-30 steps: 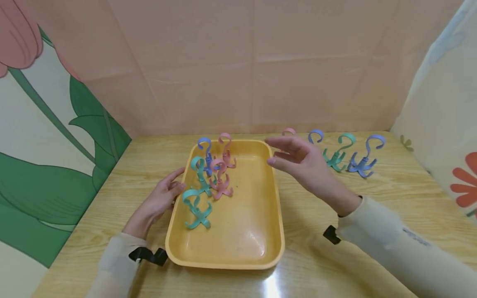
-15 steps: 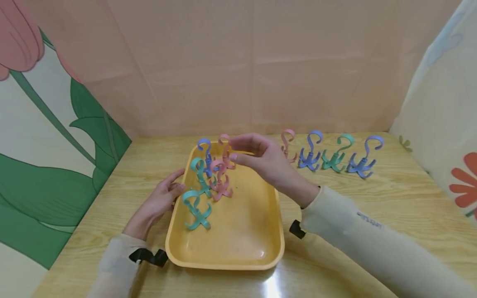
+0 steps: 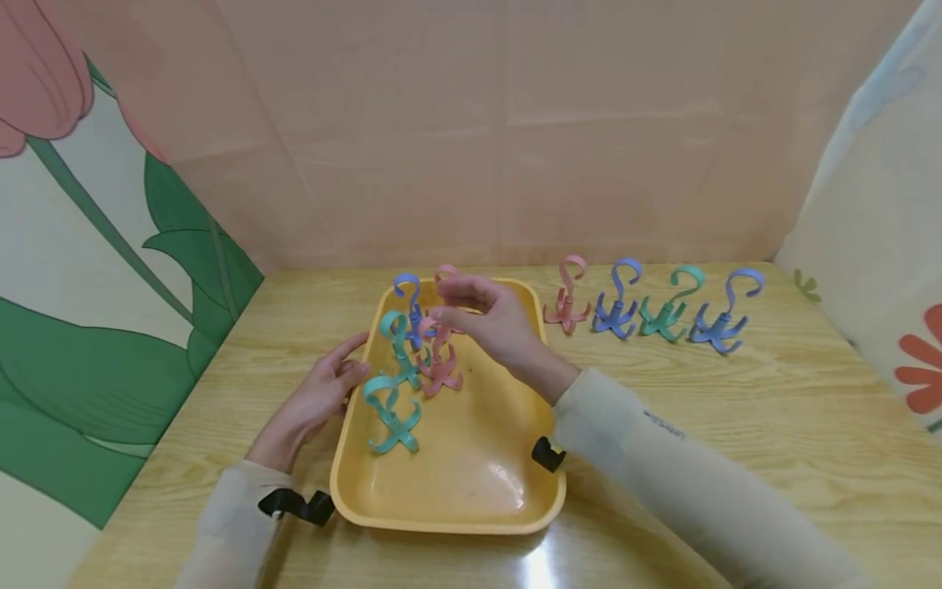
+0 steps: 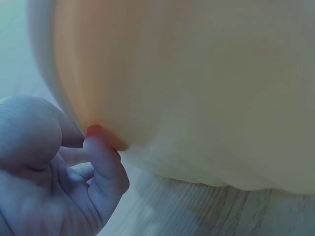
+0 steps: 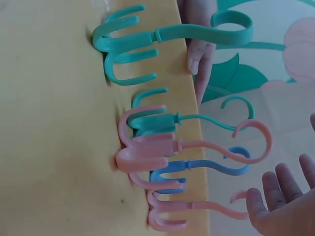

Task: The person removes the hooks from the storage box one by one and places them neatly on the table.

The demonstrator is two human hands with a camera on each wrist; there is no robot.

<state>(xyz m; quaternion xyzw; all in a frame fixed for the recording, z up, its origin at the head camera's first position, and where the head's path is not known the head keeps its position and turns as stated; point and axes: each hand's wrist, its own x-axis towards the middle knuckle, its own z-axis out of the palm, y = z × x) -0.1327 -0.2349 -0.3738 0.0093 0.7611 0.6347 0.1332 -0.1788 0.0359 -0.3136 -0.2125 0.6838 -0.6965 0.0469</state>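
Note:
My left hand [image 3: 316, 405] holds the left side of a yellow plastic tray [image 3: 562, 499]; in the left wrist view its curled fingers meet the outer wall. Several four-pronged hanging hooks stand along that side inside the tray: a near teal hook [image 3: 397, 429], a second teal one [image 5: 155, 121], a front pink hook [image 3: 440, 376], a blue hook [image 3: 405, 282] and a back pink hook [image 5: 167, 209]. Over the tray's far part is my right hand [image 3: 496, 323], empty, its thumb apart from the fingers. It overlaps the back pink hook, partly hiding it.
On the wooden table [image 3: 662, 409], right of the tray, stands a row of similar hooks: pink [image 3: 567, 307], blue [image 3: 616, 315], green [image 3: 665, 315] and blue [image 3: 719, 327]. A pinkish wall covering [image 3: 500, 164] rises behind, with printed panels at both sides.
My right hand has moved left from beyond the tray's right rim to above the hooks inside, uncovering the pink and blue hooks on the table. The left hand has stayed at the tray.

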